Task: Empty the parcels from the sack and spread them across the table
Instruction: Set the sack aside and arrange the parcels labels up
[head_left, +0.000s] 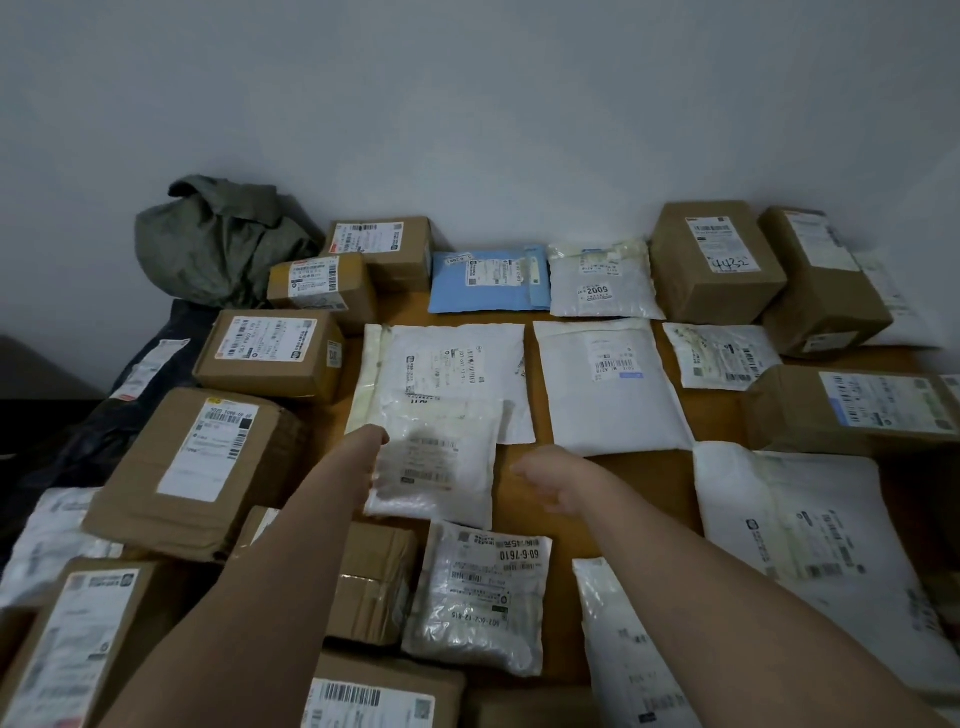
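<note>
The left grip (375, 470) was closed on the left edge of a small clear bubble mailer (441, 462), though motion blur hid how the fingers lay. The right grip (540, 480) hovered just beside the mailer's right edge, apparently holding nothing, its fingers blurred but seemingly relaxed. The mailer lay partly over a larger white poly bag (447, 374) just beyond the left grip, on the wooden desk (613, 478). It looked light, soft and floppy, with a slick film skin, so a pinch along one edge would probably let it sag and slide; a flat hand beneath or a hold on two opposite edges seemed safer. The brown boxes (197, 467) left of the grips looked stiffer and heavier, wanting both hands at their sides. The crumpled green sack (218, 249) sat far beyond the left grip, slumped against the wall.
</note>
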